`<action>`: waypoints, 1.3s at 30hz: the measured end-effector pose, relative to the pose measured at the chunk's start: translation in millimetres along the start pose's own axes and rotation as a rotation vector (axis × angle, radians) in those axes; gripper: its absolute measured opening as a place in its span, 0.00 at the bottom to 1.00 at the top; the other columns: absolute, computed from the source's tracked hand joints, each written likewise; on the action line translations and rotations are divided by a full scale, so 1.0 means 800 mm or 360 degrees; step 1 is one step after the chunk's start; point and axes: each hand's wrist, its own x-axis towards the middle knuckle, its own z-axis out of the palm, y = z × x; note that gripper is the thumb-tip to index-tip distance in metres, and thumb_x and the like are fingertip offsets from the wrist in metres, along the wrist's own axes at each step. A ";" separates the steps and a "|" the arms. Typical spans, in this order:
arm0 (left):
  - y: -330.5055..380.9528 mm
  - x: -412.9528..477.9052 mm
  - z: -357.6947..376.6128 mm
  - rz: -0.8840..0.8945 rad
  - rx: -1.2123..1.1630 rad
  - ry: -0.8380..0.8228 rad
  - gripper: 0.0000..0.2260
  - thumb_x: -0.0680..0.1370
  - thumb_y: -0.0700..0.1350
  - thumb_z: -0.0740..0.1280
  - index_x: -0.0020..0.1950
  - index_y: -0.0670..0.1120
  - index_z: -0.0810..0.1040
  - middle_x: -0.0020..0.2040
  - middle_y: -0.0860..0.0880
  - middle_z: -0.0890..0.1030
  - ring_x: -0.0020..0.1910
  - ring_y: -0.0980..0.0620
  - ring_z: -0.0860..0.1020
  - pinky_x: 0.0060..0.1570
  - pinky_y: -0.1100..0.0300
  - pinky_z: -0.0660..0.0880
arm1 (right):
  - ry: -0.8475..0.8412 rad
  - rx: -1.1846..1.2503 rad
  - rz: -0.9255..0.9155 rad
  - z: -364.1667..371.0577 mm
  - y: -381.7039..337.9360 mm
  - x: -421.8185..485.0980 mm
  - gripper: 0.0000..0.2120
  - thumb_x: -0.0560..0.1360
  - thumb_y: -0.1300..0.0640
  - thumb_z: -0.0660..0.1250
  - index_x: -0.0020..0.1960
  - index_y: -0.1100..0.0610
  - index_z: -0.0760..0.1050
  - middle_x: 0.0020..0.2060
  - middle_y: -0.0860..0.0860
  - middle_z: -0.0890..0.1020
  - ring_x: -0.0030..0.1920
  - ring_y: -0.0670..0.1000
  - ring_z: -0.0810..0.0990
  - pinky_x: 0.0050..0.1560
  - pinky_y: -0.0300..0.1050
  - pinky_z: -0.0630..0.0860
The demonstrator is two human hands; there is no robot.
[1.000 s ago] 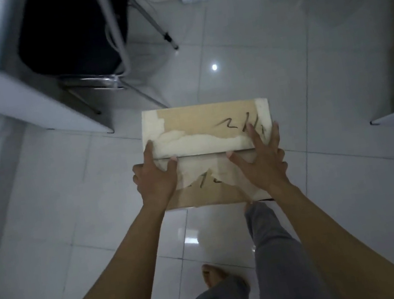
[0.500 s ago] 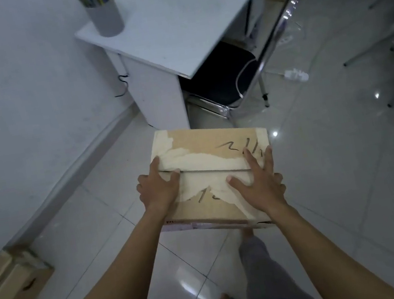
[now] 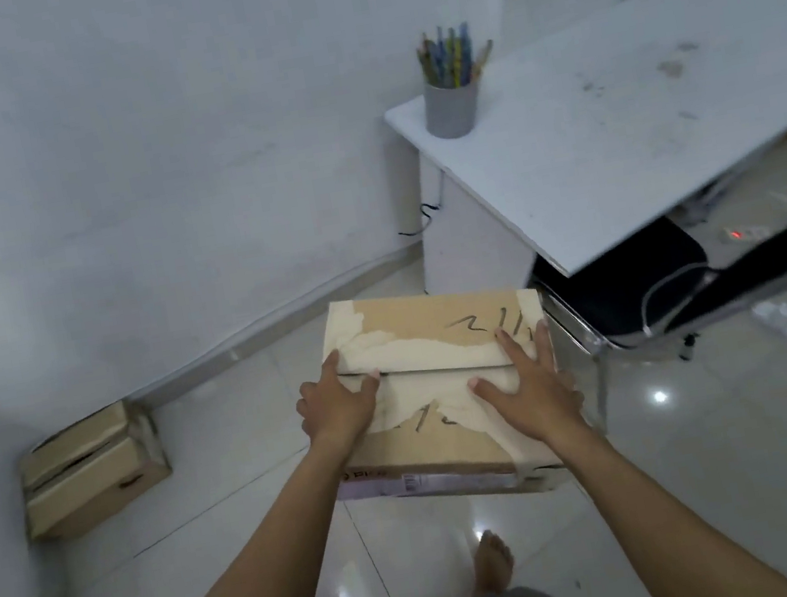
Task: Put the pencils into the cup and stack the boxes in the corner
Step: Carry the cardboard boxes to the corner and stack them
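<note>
Left hand [image 3: 333, 404] and right hand [image 3: 531, 387] are gripping box [image 3: 433, 343] above floor [image 3: 719, 452]. Second box [image 3: 89, 471] is sitting far left by wall. Pencils [image 3: 449, 54] are standing in cup [image 3: 451, 106] on tabletop [image 3: 613, 131].

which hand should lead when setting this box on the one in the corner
Left, likely. The corner box sits on the floor to the person's left, on the left hand's side of the carried box; the right hand grips the far side.
</note>
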 end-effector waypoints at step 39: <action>-0.455 0.203 -0.440 -0.0622 -0.0528 0.0621 0.29 0.74 0.58 0.67 0.73 0.53 0.64 0.70 0.41 0.69 0.68 0.40 0.67 0.64 0.47 0.67 | -0.0490 -0.0381 -0.0811 0.401 -0.578 0.002 0.33 0.75 0.32 0.56 0.76 0.38 0.51 0.78 0.42 0.40 0.69 0.64 0.64 0.65 0.58 0.64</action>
